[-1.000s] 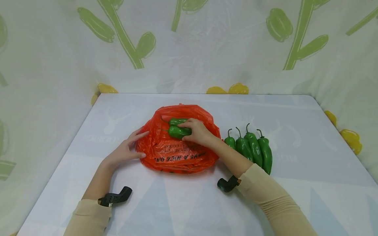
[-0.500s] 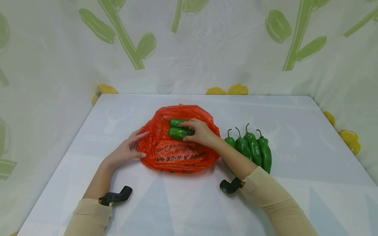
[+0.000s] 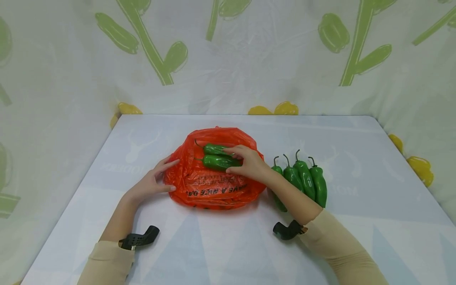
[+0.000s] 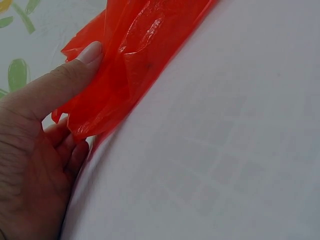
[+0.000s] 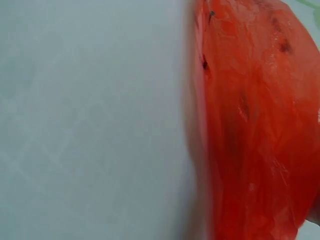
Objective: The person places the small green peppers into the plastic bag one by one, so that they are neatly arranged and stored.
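Observation:
Two green peppers lie side by side, stems to the left, on the red plastic bag. Whether they are within its mouth or just on top, I cannot tell. My right hand reaches over their right ends, with thumb and fingers loosely astride them. My left hand rests at the bag's left edge. Its thumb lies straight on the plastic, while the other fingers sit partly behind it. In the right wrist view the bag hides most of my hand.
Several more green peppers lie in a row right of the bag, stems pointing away; my right forearm covers part of them. The white table ends at a back edge before a patterned curtain.
My right hand has slid back to the right along the two peppers, so more of them shows. My left hand has stayed in place at the bag.

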Motion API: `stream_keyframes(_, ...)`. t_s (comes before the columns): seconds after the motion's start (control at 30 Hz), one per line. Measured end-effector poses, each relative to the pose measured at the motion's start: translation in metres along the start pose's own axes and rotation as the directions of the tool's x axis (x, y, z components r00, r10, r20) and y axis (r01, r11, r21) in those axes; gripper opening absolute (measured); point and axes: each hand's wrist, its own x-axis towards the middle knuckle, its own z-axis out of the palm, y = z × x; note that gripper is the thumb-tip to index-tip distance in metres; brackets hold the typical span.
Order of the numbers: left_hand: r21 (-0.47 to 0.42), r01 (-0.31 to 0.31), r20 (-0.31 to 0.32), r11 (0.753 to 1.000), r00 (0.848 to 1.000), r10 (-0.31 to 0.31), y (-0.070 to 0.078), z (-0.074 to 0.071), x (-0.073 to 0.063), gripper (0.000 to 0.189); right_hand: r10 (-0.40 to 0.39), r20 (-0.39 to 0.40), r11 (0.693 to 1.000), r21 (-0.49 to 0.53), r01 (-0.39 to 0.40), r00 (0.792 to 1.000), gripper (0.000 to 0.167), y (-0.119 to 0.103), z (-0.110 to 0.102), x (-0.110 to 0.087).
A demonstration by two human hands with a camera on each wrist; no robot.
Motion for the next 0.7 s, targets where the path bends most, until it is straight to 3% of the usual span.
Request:
stream_keyframes(0.2,0.005,0.0,0.002,1.0,1.0,0.0,-0.001,0.0,0.001,0.077,-0.013,-0.017,1.0,0.004,0.013,1.0,0.06,-0.005,-0.008,-0.009)
stream_keyframes(0.5,-0.001,-0.011,0.002,1.0,1.0,0.011,-0.003,0.0,0.001,0.077,-0.104,-0.048,0.995,-0.004,0.104,0.993,0.063,-0.014,-0.02,-0.024)
stream_keyframes(0.7,0.003,-0.021,0.002,1.0,1.0,0.021,-0.003,0.0,0.0,0.077,-0.089,-0.03,0.996,-0.015,0.089,0.996,0.065,-0.014,-0.03,-0.032)
